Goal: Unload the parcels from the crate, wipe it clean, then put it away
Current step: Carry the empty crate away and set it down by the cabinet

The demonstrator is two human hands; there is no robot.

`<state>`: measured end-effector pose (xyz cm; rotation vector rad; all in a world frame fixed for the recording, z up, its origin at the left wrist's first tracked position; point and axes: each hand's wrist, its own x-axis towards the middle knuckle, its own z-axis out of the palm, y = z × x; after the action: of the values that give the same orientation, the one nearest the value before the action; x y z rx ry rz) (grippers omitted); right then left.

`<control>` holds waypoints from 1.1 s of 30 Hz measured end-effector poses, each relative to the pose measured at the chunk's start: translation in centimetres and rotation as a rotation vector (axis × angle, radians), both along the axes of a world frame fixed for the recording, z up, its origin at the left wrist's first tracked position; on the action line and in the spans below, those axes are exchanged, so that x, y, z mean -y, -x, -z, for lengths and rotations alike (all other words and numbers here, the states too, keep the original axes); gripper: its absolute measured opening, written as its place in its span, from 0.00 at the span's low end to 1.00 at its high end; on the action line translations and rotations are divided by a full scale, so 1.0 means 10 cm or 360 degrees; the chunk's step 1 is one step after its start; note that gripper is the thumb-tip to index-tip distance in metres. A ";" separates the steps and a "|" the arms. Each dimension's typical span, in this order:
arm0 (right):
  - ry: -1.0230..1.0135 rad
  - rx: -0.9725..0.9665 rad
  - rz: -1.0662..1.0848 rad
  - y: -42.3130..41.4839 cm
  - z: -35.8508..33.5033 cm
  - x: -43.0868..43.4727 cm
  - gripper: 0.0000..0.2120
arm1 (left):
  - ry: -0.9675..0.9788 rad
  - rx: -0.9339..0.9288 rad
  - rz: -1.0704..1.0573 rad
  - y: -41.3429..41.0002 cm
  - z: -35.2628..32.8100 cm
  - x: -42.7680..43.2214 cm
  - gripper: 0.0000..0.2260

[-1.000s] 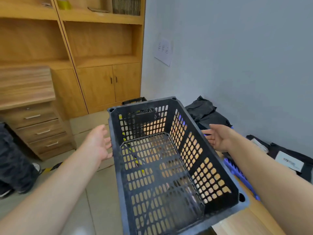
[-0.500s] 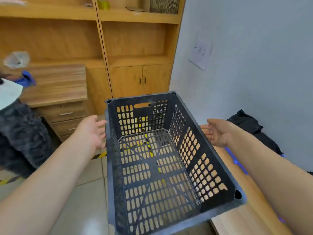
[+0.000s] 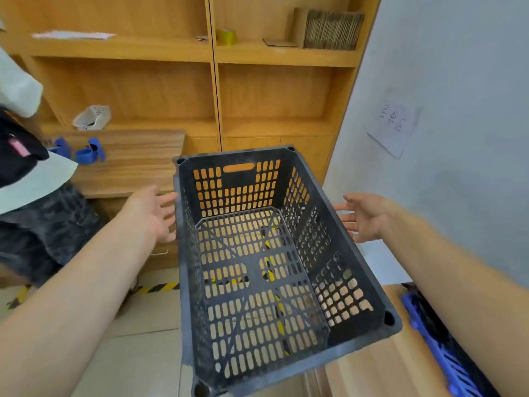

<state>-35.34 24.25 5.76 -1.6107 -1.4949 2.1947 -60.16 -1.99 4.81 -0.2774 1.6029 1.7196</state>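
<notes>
A black perforated plastic crate (image 3: 355, 270) hangs in front of me, held up off the floor, with nothing inside it. My left hand (image 3: 156, 213) presses flat against its left long wall, fingers straight. Against the right long wall my right hand (image 3: 365, 216) presses with straight fingers, carrying the crate between both palms. No parcels show in the crate.
A wooden shelf unit (image 3: 217, 81) with cabinets stands ahead, and a wooden desk (image 3: 131, 159) with blue items is at the left. Another person (image 3: 31, 181) stands at the far left. A blue crate (image 3: 446, 351) lies on a wooden surface at lower right. Yellow-black tape (image 3: 157, 287) marks the floor.
The crate and both hands have swung left, away from the dark bags by the wall. The shelf unit now fills the view and the person at the left is closer.
</notes>
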 end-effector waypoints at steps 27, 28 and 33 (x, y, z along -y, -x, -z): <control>0.0192 0.0166 0.0584 2.52 0.64 -2.07 0.27 | -0.0006 0.0096 0.0497 3.07 0.58 -2.78 0.27; 0.0195 0.0159 0.0613 2.54 0.68 -2.17 0.28 | 0.0001 0.0103 0.0510 3.10 0.61 -2.91 0.27; 0.0227 0.0198 0.0771 2.58 0.89 -2.68 0.29 | 0.0086 0.0192 0.0563 3.18 0.81 -3.66 0.27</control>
<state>-61.12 51.05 -3.10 -1.9309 -0.8538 1.9883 -91.99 34.57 -3.29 -0.1121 1.5085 1.3667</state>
